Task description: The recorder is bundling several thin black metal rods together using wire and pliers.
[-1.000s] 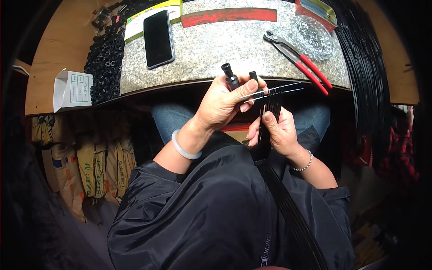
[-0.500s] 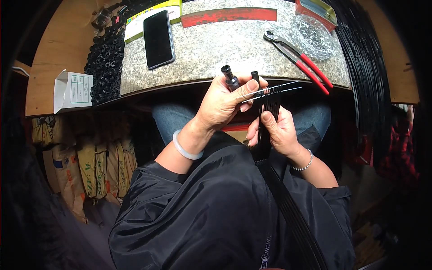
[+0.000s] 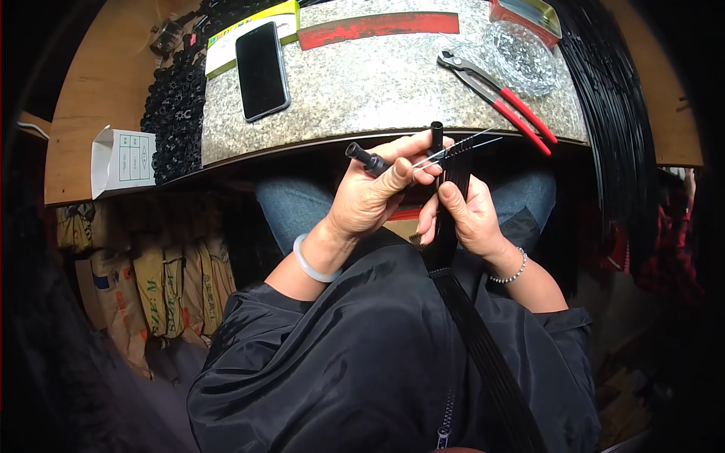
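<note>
My left hand (image 3: pixel 361 198) is closed round a short black tubular piece (image 3: pixel 368 159) that juts out toward the upper left. Between its thumb and fingers it also pinches thin bright wires (image 3: pixel 487 142), which cross the tops of several narrow black strips. Just beyond these fingers a second black tube (image 3: pixel 436 136) stands upright; what supports it is hidden. My right hand (image 3: pixel 474 217) grips the bundle of black strips (image 3: pixel 491 355) with the thumb in front. The bundle trails down over my dark smock. A small bristly end (image 3: pixel 415 239) shows by my right fingers.
On the speckled tabletop (image 3: pixel 355 83) lie a phone (image 3: pixel 262 72), a red bar (image 3: pixel 377 30), red-handled pincers (image 3: pixel 502 102) and a coil of clear strands (image 3: pixel 521 60). Black fittings (image 3: pixel 174 113) and a white carton (image 3: pixel 124 162) fill the left. Long black strips (image 3: pixel 612 98) hang at right.
My left hand has tilted, swinging its black tube leftward and down. The wires have shifted and now slant more steeply across the strip ends. My right hand has stayed nearly still.
</note>
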The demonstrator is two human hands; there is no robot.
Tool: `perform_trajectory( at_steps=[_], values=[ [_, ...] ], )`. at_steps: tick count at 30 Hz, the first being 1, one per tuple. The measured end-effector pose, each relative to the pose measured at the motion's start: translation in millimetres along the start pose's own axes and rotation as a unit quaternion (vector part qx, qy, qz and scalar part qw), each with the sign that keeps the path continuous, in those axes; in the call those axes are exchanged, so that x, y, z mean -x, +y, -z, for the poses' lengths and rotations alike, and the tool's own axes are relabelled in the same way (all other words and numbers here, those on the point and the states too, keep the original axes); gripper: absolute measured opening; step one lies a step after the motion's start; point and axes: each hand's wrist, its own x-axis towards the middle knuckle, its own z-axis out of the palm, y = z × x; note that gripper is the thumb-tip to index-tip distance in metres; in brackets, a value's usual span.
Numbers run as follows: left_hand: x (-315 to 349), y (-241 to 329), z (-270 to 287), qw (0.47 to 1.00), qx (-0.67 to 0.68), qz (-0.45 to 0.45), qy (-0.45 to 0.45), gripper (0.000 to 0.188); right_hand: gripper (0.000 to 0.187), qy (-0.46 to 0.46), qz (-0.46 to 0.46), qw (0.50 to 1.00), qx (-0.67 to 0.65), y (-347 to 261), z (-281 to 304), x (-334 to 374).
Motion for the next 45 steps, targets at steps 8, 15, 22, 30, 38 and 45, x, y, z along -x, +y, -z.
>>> perform_trajectory(
  at_steps=[8, 15, 22, 30, 38, 45],
  values=[
    [-7.5, -7.5, 2.1, 0.997, 0.071, 0.019, 0.025, 0.038, 0.037, -0.003, -0.006, 1.000, -0.017, -0.7, -0.1, 0.2],
    [-2.3, -5.5, -21.9, 0.997, -0.018, -0.019, 0.078, 0.038, 0.034, 0.018, 0.032, 0.998, -0.041, -1.9, -5.1, 0.6],
    [-6.9, -6.6, -24.4, 0.995, -0.002, -0.025, 0.097, 0.027, 0.047, 0.001, 0.022, 0.999, 0.030, 2.5, -1.2, 2.5],
    [-5.8, -4.6, -13.3, 0.997, 0.000, 0.011, 0.078, 0.035, 0.049, -0.030, -0.013, 0.999, 0.031, -1.0, -1.6, 1.8],
    [-13.9, -1.2, -1.0, 0.996, 0.054, 0.071, 0.032, 0.023, 0.054, -0.021, -0.015, 1.000, 0.007, 5.0, 1.2, 0.9],
    [-12.4, 0.5, 1.1, 0.998, 0.000, 0.062, 0.017, 0.020, 0.056, -0.070, -0.038, 0.997, -0.010, 0.5, 3.3, -4.1]
  ],
)
